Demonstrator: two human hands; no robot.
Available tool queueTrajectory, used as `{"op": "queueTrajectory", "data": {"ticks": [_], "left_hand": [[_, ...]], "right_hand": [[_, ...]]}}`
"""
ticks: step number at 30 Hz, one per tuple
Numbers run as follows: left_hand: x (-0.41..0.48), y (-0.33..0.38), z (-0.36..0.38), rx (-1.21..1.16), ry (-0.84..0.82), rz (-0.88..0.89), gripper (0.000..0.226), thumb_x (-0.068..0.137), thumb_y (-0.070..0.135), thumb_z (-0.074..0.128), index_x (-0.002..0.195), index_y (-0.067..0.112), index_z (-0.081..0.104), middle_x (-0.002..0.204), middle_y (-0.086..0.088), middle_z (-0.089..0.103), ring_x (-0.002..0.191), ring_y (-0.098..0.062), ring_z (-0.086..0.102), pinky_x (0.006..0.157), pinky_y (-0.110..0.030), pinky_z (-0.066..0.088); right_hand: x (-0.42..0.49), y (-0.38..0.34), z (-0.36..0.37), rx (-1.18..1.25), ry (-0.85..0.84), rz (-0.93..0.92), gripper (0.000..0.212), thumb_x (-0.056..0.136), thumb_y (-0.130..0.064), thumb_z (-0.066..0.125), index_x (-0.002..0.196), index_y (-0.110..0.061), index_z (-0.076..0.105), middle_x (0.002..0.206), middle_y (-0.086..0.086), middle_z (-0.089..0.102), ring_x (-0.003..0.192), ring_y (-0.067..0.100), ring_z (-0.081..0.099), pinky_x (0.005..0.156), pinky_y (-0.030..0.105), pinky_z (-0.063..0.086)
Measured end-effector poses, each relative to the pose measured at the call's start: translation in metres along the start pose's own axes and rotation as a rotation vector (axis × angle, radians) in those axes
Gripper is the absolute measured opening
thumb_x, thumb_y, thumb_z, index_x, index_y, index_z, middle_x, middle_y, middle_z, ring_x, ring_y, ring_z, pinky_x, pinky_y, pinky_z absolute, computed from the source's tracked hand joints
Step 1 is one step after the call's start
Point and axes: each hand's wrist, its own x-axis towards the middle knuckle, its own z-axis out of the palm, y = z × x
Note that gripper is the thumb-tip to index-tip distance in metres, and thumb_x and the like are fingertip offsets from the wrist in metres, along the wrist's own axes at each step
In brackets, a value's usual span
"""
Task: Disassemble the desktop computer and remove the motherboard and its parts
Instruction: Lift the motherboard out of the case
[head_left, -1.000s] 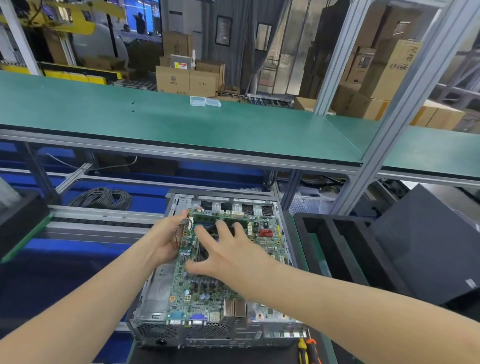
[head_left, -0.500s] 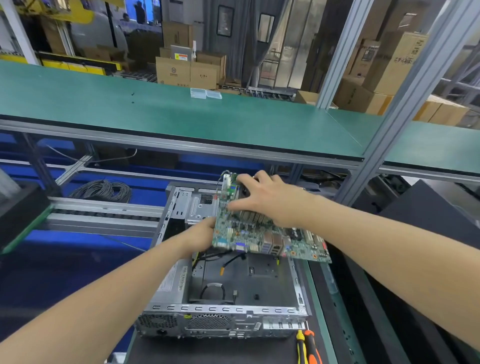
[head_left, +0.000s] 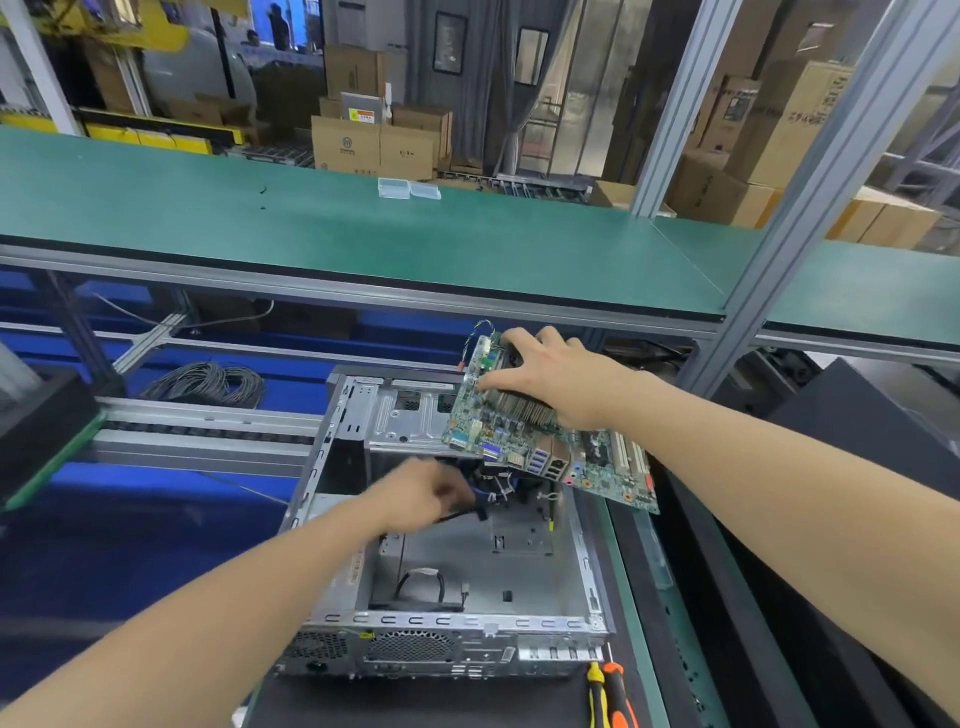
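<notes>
Grips motherboard (head_left: 498, 428), tilted in air over far right of open chassis (head_left: 457, 621), with right hand (head_left: 563, 384), fingers (head_left: 522, 340) curled over heatsink (head_left: 522, 410) and far edge; left hand (head_left: 421, 493) blurred among cables (head_left: 491, 501), grasp not discernible; presumably light, stiff, fragile, so best taken by edges.

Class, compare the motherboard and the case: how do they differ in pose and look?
The motherboard is raised and tilted in the right hand; the case lies flat. The motherboard is a crowded green board; the case is grey metal holding a few cables. Both are rectangular.
</notes>
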Motion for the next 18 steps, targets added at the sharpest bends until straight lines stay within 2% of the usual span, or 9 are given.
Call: {"op": "queueTrajectory", "data": {"ticks": [2,3,5,6,8,11,15,18], "left_hand": [[0.002,-0.008,-0.025,-0.213,0.255,-0.162,0.028,0.1,0.008,0.051,0.108,0.023,0.074,0.098,0.008,0.076,0.081,-0.007,0.07,0.07,-0.02,0.056],[0.001,-0.011,-0.036,-0.352,0.341,-0.234,0.029,0.099,0.004,0.048,0.103,0.021,0.071,0.093,0.004,0.076,0.075,-0.009,0.071,0.064,-0.019,0.055],[-0.002,-0.021,-0.056,-0.588,0.44,-0.321,0.031,0.101,0.004,0.044,0.101,0.019,0.07,0.094,-0.004,0.076,0.077,-0.018,0.074,0.065,-0.027,0.057],[-0.005,-0.025,-0.062,-0.617,0.468,-0.338,0.03,0.102,0.007,0.044,0.1,0.02,0.071,0.094,-0.003,0.077,0.079,-0.021,0.075,0.065,-0.029,0.057],[-0.011,-0.032,-0.068,-0.533,0.518,-0.335,0.028,0.103,0.015,0.048,0.098,0.024,0.074,0.091,0.003,0.078,0.083,-0.019,0.074,0.067,-0.026,0.053],[-0.02,-0.037,-0.063,-0.322,0.61,-0.328,0.022,0.102,0.022,0.051,0.097,0.028,0.072,0.092,0.01,0.074,0.089,-0.014,0.067,0.074,-0.03,0.046],[-0.029,-0.043,-0.049,-0.316,0.728,-0.309,0.026,0.104,0.016,0.048,0.109,0.018,0.073,0.1,-0.001,0.073,0.094,-0.022,0.066,0.074,-0.033,0.046],[-0.032,-0.047,-0.043,-0.155,0.728,-0.323,0.031,0.103,0.014,0.047,0.11,0.021,0.076,0.12,-0.006,0.065,0.115,-0.029,0.058,0.095,-0.04,0.042]], "right_hand": [[0.0,-0.01,-0.001,-0.012,0.006,-0.025,0.109,0.074,0.021,0.051,0.15,-0.052,0.021,0.154,0.014,0.014,0.114,0.042,0.038,0.076,0.047,0.049],[0.0,-0.017,-0.002,-0.027,0.019,-0.046,0.109,0.075,0.022,0.053,0.15,-0.051,0.021,0.154,0.015,0.015,0.115,0.043,0.037,0.073,0.045,0.044],[0.002,-0.034,-0.003,-0.053,0.06,-0.101,0.109,0.075,0.022,0.058,0.15,-0.049,0.023,0.156,0.019,0.016,0.116,0.043,0.039,0.071,0.046,0.041],[0.003,-0.044,-0.003,-0.052,0.072,-0.131,0.108,0.075,0.021,0.06,0.149,-0.049,0.024,0.157,0.019,0.016,0.116,0.045,0.039,0.073,0.048,0.044],[0.006,-0.065,-0.004,-0.032,0.071,-0.187,0.107,0.075,0.019,0.063,0.147,-0.05,0.024,0.158,0.019,0.014,0.12,0.049,0.038,0.08,0.053,0.05],[0.009,-0.095,-0.003,-0.043,0.081,-0.269,0.101,0.078,0.014,0.067,0.148,-0.047,0.026,0.155,0.022,0.015,0.122,0.052,0.037,0.085,0.059,0.048],[0.009,-0.12,0.003,-0.06,0.062,-0.307,0.093,0.081,0.011,0.065,0.148,-0.043,0.028,0.154,0.024,0.017,0.126,0.054,0.035,0.09,0.064,0.046],[0.004,-0.132,0.008,-0.083,0.064,-0.317,0.091,0.08,0.007,0.069,0.147,-0.04,0.029,0.152,0.027,0.019,0.123,0.053,0.037,0.091,0.065,0.045]]}}
